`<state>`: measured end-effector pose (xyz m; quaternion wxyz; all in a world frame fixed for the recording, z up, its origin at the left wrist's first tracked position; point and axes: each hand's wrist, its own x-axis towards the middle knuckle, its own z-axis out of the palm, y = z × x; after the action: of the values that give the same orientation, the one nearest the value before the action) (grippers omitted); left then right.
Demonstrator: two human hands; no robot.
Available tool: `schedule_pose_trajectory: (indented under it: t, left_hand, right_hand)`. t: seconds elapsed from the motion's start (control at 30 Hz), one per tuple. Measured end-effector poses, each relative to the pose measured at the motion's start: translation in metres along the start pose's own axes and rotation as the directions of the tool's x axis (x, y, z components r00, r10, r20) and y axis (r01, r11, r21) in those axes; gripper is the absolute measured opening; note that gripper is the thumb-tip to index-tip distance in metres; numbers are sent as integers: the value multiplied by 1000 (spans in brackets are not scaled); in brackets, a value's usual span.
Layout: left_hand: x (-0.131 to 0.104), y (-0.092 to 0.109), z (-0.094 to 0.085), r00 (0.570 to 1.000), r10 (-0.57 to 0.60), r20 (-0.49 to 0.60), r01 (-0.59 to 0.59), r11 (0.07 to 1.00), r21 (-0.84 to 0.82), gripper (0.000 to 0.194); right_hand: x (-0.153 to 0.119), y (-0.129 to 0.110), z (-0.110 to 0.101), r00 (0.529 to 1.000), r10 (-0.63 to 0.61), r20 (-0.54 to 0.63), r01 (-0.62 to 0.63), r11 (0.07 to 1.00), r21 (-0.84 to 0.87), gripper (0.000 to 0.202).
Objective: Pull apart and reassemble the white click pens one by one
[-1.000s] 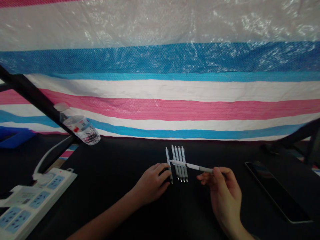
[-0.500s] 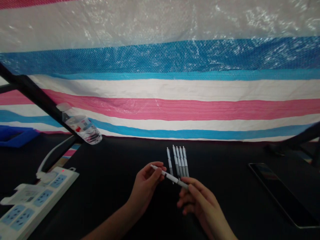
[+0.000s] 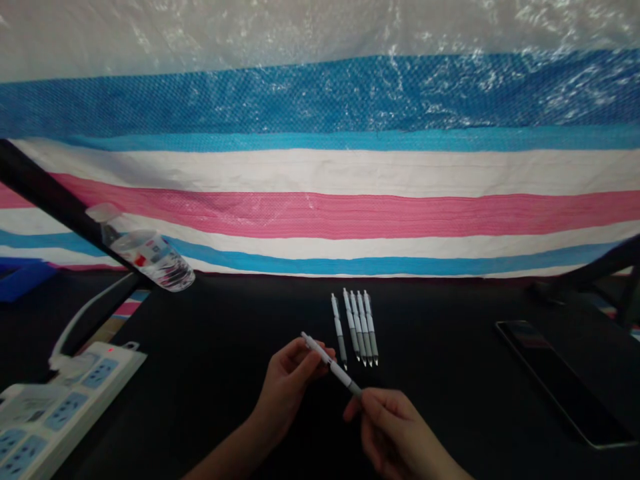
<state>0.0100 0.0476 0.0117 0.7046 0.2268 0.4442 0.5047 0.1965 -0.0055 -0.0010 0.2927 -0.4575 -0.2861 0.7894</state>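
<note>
A white pen with a grey grip [image 3: 341,374] is held at a slant between my two hands. My left hand [image 3: 287,380] pinches its upper, clicker end between thumb and fingers. The grey lower end sits in the closed fingers of my right hand [image 3: 387,423], which hide the tip. Just beyond the hands, several similar pens [image 3: 362,327] lie side by side on the black table [image 3: 440,347], tips towards me. One more pen [image 3: 339,330] lies slightly apart on their left.
A white power strip [image 3: 65,407] with a plugged-in cable is at the left. Behind it a clear plastic bottle [image 3: 160,260] leans near a black bar. A dark phone [image 3: 560,383] lies at the right. Striped sheeting [image 3: 320,217] hangs behind the table.
My right hand has moved down and closer in, its fingers now more curled around the pen's grey end. The held pen slants more steeply. The view has shifted slightly.
</note>
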Motion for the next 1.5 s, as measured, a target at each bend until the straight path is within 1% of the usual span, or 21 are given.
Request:
schedule_pose_trajectory:
  t: [0.17,0.27,0.33,0.37,0.43,0.53,0.57,0.63,0.73,0.87,0.97,1.1,1.23,1.37,1.5]
  left_hand:
    - [-2,0,1,999,-33,26,33,999,7,39]
    - [-1,-3,0,1000,-7,9,6,999,34,38]
    - [1,-4,-1,1000,13,-1,-13,999,37,39]
    - [2,-4,-1,1000,18,-6,-18,999,36,39]
    - [3,-4,0,999,27,-17,-26,999,30,40]
    - [3,-2,0,998,52,-29,-51,998,28,40]
    - [4,-2,0,998,58,-27,-58,998,29,40]
    - [4,-2,0,998,68,-16,-68,997,37,41]
    - [6,-3,-2,998,70,8,-70,996,52,39]
    - [8,-5,-4,997,69,31,-70,996,63,39]
    - [8,-4,-3,998,53,34,-55,996,73,40]
    - [8,-2,-1,999,45,24,-47,996,81,43]
    - [8,-1,-1,999,44,18,-46,994,96,43]
    - [8,-3,-1,999,44,19,-46,995,85,43]
    - [8,-3,-2,999,42,15,-43,994,97,44]
  right_hand:
    - [0,8,2,992,-95,-77,83,985,-154,79]
    - [-2,12,3,975,-186,-120,151,955,-254,76]
    - [-3,13,5,962,-231,-143,185,942,-280,75]
    - [-3,13,7,962,-233,-145,188,944,-271,75]
    - [-2,14,10,975,-187,-119,163,969,-187,78]
    - [1,18,12,999,-37,-34,39,997,67,80]
    - [2,21,11,1000,8,-6,-7,989,145,77]
    - [5,25,8,998,55,42,-63,973,224,67]
    - [6,27,5,992,72,104,-96,962,256,58]
    - [6,26,5,984,109,138,-144,951,274,56]
    - [6,26,4,985,77,154,-114,963,245,53]
    - [7,27,3,983,100,156,-137,959,247,56]
    - [6,25,2,986,65,153,-101,967,236,55]
    - [5,22,1,980,105,168,-141,964,224,58]
    - [5,21,1,982,75,176,-114,968,223,56]
